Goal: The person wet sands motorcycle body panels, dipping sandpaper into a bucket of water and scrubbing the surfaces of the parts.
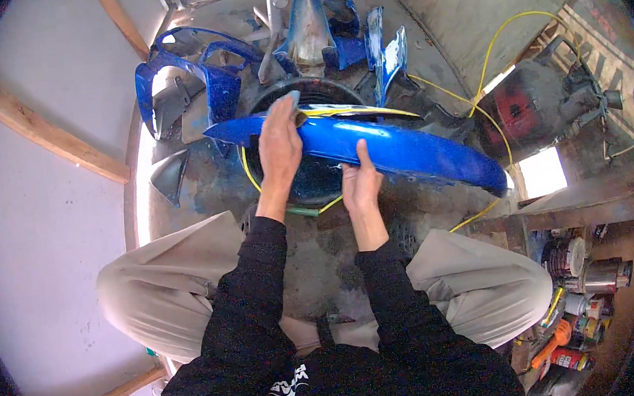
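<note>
A long, curved, glossy blue motorcycle fender (396, 144) lies across in front of me, tilted down to the right, with a yellow and white strip along its far edge. My right hand (364, 189) grips its near edge, thumb on top and the other fingers mostly hidden underneath. Over the fender's left part lies my left hand (279, 152), its fingers bent around a small grey-blue piece (294, 99) that looks like folded sandpaper, pressed near the far edge. Below the fender is a round black basin (265, 96), partly covered by it.
Blue plastic fairings (226, 88) and a worn blue-and-white panel (309, 34) lie beyond the basin. A yellow hose (487, 67) runs to a dirty compressor-like machine (529, 105) at right. Cans and an orange-handled tool (552, 343) fill the lower-right shelf. A pale wall stands left.
</note>
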Demonstrator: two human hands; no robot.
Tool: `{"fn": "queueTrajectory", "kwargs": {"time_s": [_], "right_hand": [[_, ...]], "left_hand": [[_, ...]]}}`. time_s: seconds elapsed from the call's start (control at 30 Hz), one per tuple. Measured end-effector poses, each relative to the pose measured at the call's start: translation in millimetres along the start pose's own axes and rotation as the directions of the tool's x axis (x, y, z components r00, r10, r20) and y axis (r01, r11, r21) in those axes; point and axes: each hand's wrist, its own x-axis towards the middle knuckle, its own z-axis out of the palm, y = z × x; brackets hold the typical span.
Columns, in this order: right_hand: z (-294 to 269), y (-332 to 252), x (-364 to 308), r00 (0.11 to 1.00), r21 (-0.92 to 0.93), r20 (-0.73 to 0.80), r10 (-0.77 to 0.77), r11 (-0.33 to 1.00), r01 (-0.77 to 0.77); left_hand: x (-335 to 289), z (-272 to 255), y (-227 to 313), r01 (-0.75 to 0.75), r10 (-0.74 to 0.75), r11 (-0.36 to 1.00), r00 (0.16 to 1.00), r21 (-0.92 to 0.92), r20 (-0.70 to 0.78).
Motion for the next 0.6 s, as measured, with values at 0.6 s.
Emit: {"fn": "queueTrajectory", "kwargs": {"time_s": [0.6], "right_hand": [[7,-1,-14,0.882,-0.004,0.161,0.443,0.894,-0.448]], "left_hand": [[11,-14,-29,0.013,-0.014,0.981,1.000,0.192,0.001]]}}
